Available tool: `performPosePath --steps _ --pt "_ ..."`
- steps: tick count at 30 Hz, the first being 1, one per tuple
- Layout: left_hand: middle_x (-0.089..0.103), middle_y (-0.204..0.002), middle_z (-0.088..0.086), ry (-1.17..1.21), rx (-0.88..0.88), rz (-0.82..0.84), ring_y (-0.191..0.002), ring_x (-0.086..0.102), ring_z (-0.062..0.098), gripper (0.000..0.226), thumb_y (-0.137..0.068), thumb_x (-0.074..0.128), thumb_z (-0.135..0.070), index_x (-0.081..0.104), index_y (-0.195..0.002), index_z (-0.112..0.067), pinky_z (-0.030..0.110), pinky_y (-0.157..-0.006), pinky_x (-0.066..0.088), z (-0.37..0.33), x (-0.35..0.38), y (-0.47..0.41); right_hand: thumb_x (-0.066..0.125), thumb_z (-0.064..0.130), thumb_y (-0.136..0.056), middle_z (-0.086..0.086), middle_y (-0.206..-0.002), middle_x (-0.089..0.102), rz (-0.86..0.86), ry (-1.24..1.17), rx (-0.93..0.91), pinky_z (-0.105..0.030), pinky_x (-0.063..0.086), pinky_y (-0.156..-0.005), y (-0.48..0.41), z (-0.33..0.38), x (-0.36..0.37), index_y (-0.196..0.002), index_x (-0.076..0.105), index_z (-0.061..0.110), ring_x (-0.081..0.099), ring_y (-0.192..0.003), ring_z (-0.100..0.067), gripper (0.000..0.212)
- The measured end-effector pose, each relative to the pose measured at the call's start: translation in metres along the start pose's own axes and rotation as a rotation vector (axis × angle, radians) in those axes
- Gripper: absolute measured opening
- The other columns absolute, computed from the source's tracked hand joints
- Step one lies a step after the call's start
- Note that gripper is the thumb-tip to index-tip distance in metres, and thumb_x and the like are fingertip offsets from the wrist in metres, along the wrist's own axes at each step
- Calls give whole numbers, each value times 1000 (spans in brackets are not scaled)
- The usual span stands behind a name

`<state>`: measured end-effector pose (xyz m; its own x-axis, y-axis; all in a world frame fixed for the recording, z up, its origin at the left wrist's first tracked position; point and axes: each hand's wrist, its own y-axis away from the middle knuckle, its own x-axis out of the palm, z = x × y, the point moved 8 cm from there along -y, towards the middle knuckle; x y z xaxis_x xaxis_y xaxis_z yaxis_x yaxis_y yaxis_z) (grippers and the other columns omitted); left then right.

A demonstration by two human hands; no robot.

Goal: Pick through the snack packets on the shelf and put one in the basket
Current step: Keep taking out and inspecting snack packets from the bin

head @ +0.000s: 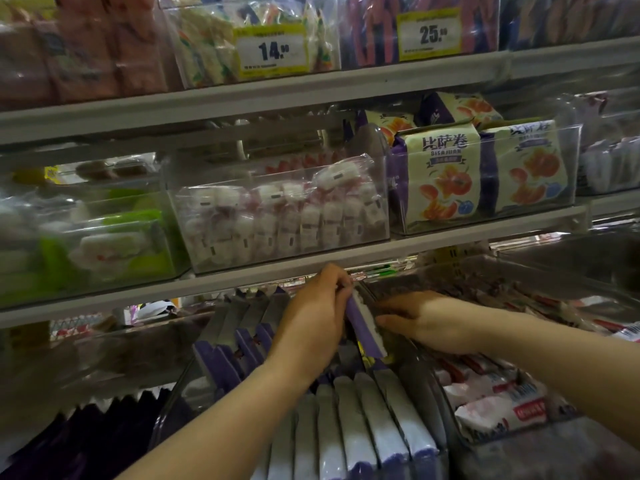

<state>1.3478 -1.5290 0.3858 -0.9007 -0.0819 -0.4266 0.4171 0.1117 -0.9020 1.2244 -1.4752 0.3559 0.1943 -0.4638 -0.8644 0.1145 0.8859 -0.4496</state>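
Under stocked shop shelves (242, 98), left grip (311, 317) pinches a purple packet (367, 329); right grip (427, 320) rests straight-fingered beside it.

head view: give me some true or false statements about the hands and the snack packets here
1. The left hand grips a flat purple-and-white packet raised above its row. True.
2. The right hand rests on the top shelf. False: it is low down beside the raised packet, with its fingers stretched toward it.
3. The left yellow-edged price tag reads 14. True.
4. A shopping basket is in view. False: none shows.
5. The cream packets with orange print stand left of the white-and-pink wrapped sweets. False: they stand to the right.
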Motion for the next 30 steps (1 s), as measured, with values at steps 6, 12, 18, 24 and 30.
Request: performPosePath --steps 6,12,18,24,30 --pt "60 -86 -12 143 -27 -254 -79 58 3 26 -101 48 -16 43 -89 -39 14 -65 43 -31 -52 46 43 51 -95 26 -126 50 -50 -149 -80 0 36 -83 34 39 -5 -137 49 34 48 -116 3 46" --pt "66 -101 0 551 -225 -387 -92 63 13 12 -99 43 -21 46 -91 -29 31 -86 52 -45 -96 89 65 78 -45 28 -116 52 -165 -483 -31 -32 47 -101 67 72 -3 -145 32 35 58 -111 -2 114" --pt "72 -105 -1 912 -442 -396 -90 68 17 18 -104 40 -19 49 -91 -25 35 -74 57 -32 -113 149 77 63 -36 17 -102 65 -240 -758 26 -18 57 -68 110 98 21 -146 31 34 69 -86 2 123" --pt "72 -115 1 1035 -717 -282 -105 69 23 28 -91 58 -36 59 -118 -27 44 -85 58 -21 -90 222 78 48 -52 20 -112 60 -403 -920 40 -13 56 -75 155 108 82 -148 30 31 64 -95 8 108" --pt "75 -102 12 1121 -872 -198 -95 73 27 33 -79 63 -33 70 -103 -13 33 -73 60 -17 -65 277 77 40 -58 6 -109 73 -403 -1262 121 -24 57 -78 176 97 146 -122 55 30 70 -99 -9 67"
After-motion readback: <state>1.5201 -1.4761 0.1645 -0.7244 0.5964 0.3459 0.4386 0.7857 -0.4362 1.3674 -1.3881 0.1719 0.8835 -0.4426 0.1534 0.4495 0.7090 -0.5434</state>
